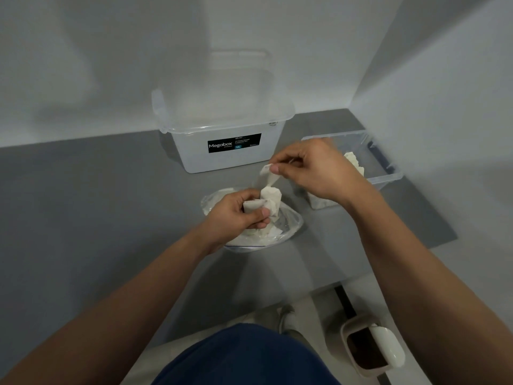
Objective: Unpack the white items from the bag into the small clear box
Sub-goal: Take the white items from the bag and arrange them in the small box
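Closest to the camera, a dark blue garment (249, 357) covers the person's lap. To its right a beige lidded bin (372, 348) stands on the pale floor, with a shoe (286, 318) showing just beyond the garment.

Both bare forearms reach forward over the grey table (97, 204). A clear plastic bag (288, 226) lies open on the table with crumpled white items (263, 233) still inside it. The left hand (236, 211) is directly above the bag. Its fingers (261, 215) are curled round the lower part of a white item (270, 197), gripping it.

The right hand (313, 169) is a little farther and higher. Its thumb and forefinger pinch the upper end of the same white item, which stretches between the two hands.

Behind the right hand, towards the right wall, the small clear box (388, 168) sits on the table. A white piece (354, 159) lies inside it, partly hidden by the hand.

Farthest off, a larger translucent box (222, 159) with a black "Megabox" label stands against the back wall. Its lid (222, 107) rests on top.
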Available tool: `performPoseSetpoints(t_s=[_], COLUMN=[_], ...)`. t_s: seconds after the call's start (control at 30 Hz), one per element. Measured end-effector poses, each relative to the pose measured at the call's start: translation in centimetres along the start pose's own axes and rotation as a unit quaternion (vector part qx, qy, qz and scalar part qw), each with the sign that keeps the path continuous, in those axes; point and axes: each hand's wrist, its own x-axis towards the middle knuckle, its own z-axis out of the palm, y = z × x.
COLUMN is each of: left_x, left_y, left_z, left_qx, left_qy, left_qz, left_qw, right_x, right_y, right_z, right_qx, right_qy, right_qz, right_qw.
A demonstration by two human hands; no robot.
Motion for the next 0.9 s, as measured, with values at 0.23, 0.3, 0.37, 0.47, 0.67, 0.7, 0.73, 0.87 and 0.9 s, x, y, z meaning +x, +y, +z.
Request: performPoseSetpoints(t_s=[0.23,0.3,0.37,0.47,0.67,0.7,0.73,0.87,0.9], left_x=[1.7,2.3,3.0,4.1,6.0,6.2,6.3,7.0,7.2], left_y=[0.7,1.2,1.8,2.4,2.5,2.6,2.7,3.1,3.2], left_z=[1.3,1.8,2.5,3.5,5.5,5.8,6.0,6.5,6.5], left_qx=[-0.049,-0.079,-0.09,-0.101,-0.063,-0.056,-0.05,-0.046,-0.048], left_qy=[0.036,0.047,0.045,0.054,0.08,0.086,0.092,0.121,0.127], left_qz=[-0.02,-0.028,-0.021,-0.011,0.0,0.001,0.001,-0.001,0.0], left_qw=[0.998,0.995,0.995,0.993,0.995,0.995,0.995,0.992,0.991], right_x=[-1.3,-1.4,-1.4,-1.1,0.4,0.8,1.1,2.4,2.8], right_y=[5.1,7.9,11.1,15.5,22.3,23.2,24.0,26.1,26.4], right_z=[-6.6,-8.4,-9.9,-11.4,-10.4,-9.9,-9.3,-6.6,-6.2], right_qx=[-0.077,-0.112,-0.155,-0.203,-0.271,-0.281,-0.298,-0.425,-0.454], right_qy=[0.063,0.078,0.083,0.089,-0.033,-0.058,-0.083,-0.17,-0.18], right_qz=[0.061,0.092,0.118,0.154,0.178,0.182,0.185,0.144,0.131], right_qw=[0.993,0.986,0.977,0.963,0.946,0.941,0.933,0.877,0.863])
